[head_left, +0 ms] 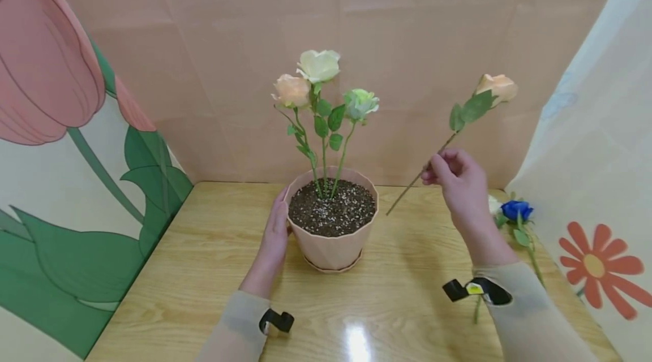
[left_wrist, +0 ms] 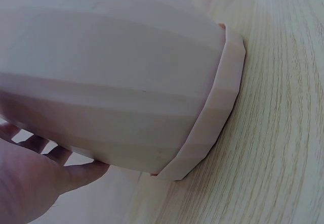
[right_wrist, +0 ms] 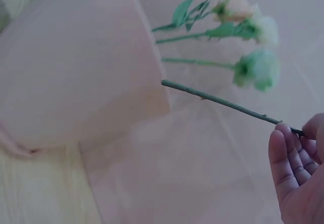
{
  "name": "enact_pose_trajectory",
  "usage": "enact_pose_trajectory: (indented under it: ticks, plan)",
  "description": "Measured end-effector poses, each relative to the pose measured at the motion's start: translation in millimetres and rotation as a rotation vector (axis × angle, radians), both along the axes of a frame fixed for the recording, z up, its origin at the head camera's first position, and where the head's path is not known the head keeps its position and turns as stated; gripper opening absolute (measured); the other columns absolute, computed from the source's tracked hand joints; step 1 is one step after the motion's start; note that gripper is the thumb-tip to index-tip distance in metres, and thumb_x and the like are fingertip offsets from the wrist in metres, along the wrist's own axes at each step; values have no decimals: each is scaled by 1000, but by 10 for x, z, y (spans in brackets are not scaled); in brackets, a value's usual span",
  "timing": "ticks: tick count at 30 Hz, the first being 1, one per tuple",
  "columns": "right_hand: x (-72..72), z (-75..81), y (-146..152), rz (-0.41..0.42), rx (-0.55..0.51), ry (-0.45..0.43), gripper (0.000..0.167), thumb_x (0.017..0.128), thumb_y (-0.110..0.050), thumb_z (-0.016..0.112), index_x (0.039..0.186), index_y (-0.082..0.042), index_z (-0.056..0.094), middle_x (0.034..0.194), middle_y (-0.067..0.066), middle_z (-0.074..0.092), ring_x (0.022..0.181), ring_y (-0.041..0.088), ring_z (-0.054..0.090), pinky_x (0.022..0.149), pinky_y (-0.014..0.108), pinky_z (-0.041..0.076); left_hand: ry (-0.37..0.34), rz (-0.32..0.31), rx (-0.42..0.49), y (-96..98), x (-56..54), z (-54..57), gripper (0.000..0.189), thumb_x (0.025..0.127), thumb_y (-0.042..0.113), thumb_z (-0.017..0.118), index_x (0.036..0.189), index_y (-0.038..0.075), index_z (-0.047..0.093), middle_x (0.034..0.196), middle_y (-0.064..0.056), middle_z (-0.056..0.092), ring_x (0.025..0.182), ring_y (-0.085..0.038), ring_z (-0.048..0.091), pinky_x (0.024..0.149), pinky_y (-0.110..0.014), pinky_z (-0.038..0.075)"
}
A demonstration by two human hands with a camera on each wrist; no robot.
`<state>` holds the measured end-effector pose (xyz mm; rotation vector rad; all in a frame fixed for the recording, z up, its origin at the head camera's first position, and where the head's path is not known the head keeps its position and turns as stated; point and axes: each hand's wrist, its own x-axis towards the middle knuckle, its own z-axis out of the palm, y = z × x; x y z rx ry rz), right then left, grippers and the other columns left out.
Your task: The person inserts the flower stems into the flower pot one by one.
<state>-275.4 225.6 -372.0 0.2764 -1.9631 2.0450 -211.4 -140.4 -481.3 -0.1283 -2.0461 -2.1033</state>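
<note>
Nearest me on the tabletop [head_left: 229, 271], the saucer [head_left: 333, 267] sits under the pot [head_left: 331, 251], just ahead at 12 o'clock. My two hands are apart: the left hand [head_left: 275, 226] has its fingers laid along the pot's wall at 9 o'clock, a good brace against a sideways push, and I'd judge a light, even pressure there is enough. Inside the rim, the soil [head_left: 351, 215] is bare towards 3 and 4 o'clock, while the three stems go in close together near the middle. Out at 2 o'clock from the pot, my right hand [head_left: 460, 184] pinches the rose [head_left: 477, 106] partway up its stem, the bloom leaning to 1 o'clock and the cut end pointing down to 7, apart from the pot in the head view. For a clean insertion, I'd say the stem wants to be nearly upright, gripped lower so it doesn't bend, and pressed straight down on that bare side. Farther up stand the green bloom [head_left: 361, 104], the peach bloom [head_left: 292, 90] and the white bloom [head_left: 318, 65]; the rose's leaves could snag the green one, so a little space there seems wise.
</note>
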Motion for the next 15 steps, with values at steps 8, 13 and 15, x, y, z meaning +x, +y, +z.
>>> enact_pose_trajectory:
  ticks: [8, 13, 15]
  plan:
    - [11, 142, -324, 23, -154, 125, 6, 108, -4, 69, 104, 0, 66, 88, 11, 75, 70, 16, 75, 69, 28, 66, 19, -6, 1, 4, 8, 7, 58, 121, 52, 24, 173, 30, 35, 177, 3, 35, 161, -30, 33, 124, -74, 27]
    - [-20, 123, -510, 24, -176, 156, 7, 109, -2, 68, 102, 0, 65, 87, 12, 74, 71, 16, 74, 69, 29, 66, 9, 0, 2, 2, -3, -5, 59, 121, 53, 24, 174, 30, 35, 178, 2, 34, 162, -31, 31, 124, -74, 26]
    - [-34, 111, -578, 21, -164, 162, 6, 109, -2, 67, 103, -1, 65, 88, 11, 74, 71, 15, 74, 70, 29, 66, 2, 6, 2, 2, -4, -6, 60, 120, 54, 24, 174, 30, 34, 178, 2, 33, 162, -31, 31, 125, -74, 26]
